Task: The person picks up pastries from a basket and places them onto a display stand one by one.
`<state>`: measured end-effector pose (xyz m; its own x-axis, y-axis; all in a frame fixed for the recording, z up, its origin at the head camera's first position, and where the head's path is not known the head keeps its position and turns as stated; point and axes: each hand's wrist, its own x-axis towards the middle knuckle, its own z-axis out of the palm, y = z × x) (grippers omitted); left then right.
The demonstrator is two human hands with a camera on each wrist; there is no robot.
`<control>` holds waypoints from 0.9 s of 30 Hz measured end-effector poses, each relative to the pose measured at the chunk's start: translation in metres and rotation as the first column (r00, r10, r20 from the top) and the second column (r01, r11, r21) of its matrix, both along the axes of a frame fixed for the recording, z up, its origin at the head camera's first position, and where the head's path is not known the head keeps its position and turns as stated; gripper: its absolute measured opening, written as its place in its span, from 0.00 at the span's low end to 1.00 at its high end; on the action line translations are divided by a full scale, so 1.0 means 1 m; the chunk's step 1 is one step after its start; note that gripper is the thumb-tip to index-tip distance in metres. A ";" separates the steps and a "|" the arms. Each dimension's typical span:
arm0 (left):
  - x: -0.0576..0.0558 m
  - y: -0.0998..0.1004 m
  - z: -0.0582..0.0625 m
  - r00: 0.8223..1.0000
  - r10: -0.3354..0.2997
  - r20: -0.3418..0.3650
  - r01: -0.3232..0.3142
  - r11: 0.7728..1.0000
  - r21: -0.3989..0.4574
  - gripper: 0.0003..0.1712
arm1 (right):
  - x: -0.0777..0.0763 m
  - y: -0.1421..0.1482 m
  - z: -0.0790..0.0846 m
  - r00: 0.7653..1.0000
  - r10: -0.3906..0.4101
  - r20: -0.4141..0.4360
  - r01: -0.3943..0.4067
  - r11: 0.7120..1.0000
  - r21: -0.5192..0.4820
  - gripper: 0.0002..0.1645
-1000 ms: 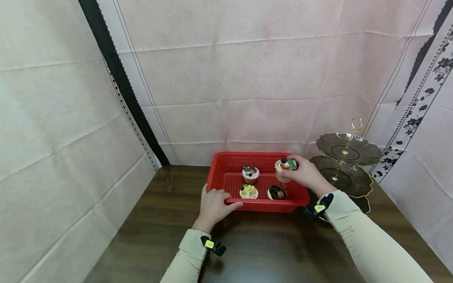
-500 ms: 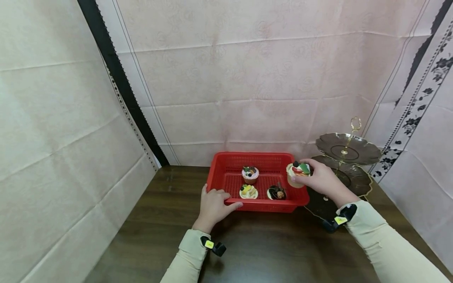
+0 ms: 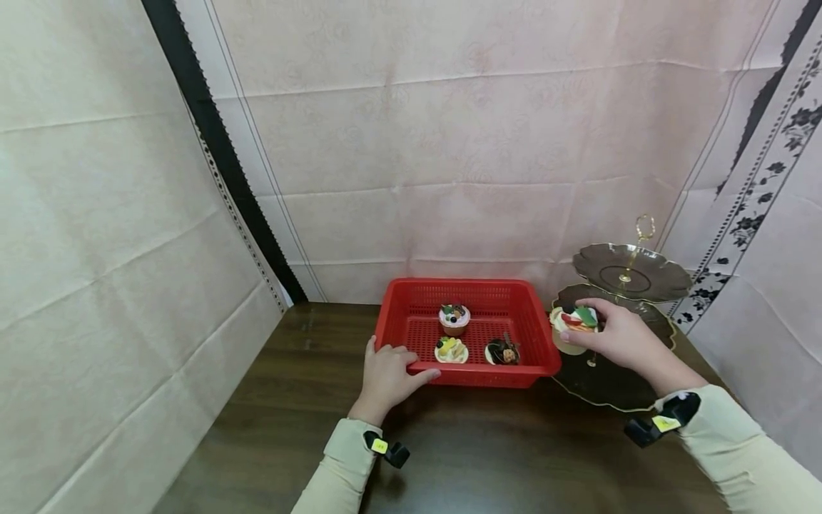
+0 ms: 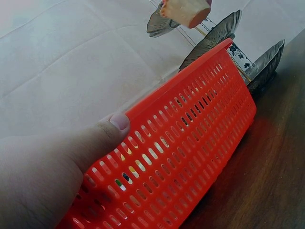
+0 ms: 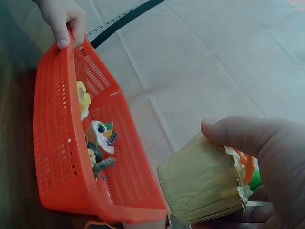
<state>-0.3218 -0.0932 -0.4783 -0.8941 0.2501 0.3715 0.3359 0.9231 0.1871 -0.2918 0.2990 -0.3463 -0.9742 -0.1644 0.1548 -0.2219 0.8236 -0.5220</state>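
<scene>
In the head view my right hand [image 3: 623, 339] holds a cupcake [image 3: 564, 343] in a pale paper wrapper, topped with white cream, something red and a green leaf. It is to the right of the red plastic basket [image 3: 488, 378], overlapping the tiered stand [image 3: 668, 280]. The right wrist view shows its pleated wrapper [image 5: 198, 183] between thumb and fingers. My left hand [image 3: 387, 378] grips the basket's near left corner, thumb [image 4: 119, 123] on the rim. Inside the basket sit a pink-white cupcake [image 3: 454, 320], a yellow-topped one [image 3: 452, 351] and a dark-topped one [image 3: 503, 351].
The stand has three dark scalloped plates with gold edges, its lowest plate [image 3: 600, 389] close to the basket's right end, and a gold ring handle [image 3: 645, 227] on top. Wooden tabletop [image 3: 488, 457] lies in front. Pale cloth [image 3: 449, 143] hangs behind and at both sides.
My right hand has carried the cupcake rightward, from over the basket's right end to in front of the stand's plates. My left hand and the basket have stayed in place.
</scene>
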 end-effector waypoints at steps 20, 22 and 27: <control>-0.002 -0.002 -0.001 1.000 0.007 -0.016 -0.007 1.000 -0.014 0.35 | 0.039 0.047 0.042 1.000 -0.014 -0.023 0.014 1.000 0.017 0.42; -0.002 -0.002 0.000 1.000 0.006 -0.015 -0.006 1.000 -0.015 0.35 | 0.039 0.050 0.048 0.999 -0.023 -0.033 0.024 1.000 0.014 0.42; 0.000 0.000 0.002 1.000 0.002 0.005 -0.002 1.000 -0.008 0.35 | 0.040 0.060 0.066 0.995 -0.067 -0.081 0.068 0.998 0.013 0.42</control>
<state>-0.3216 -0.0931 -0.4762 -0.8963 0.2512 0.3653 0.3331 0.9253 0.1812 -0.2521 0.3592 -0.2808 -0.9677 -0.1015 0.2307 -0.2060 0.8458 -0.4921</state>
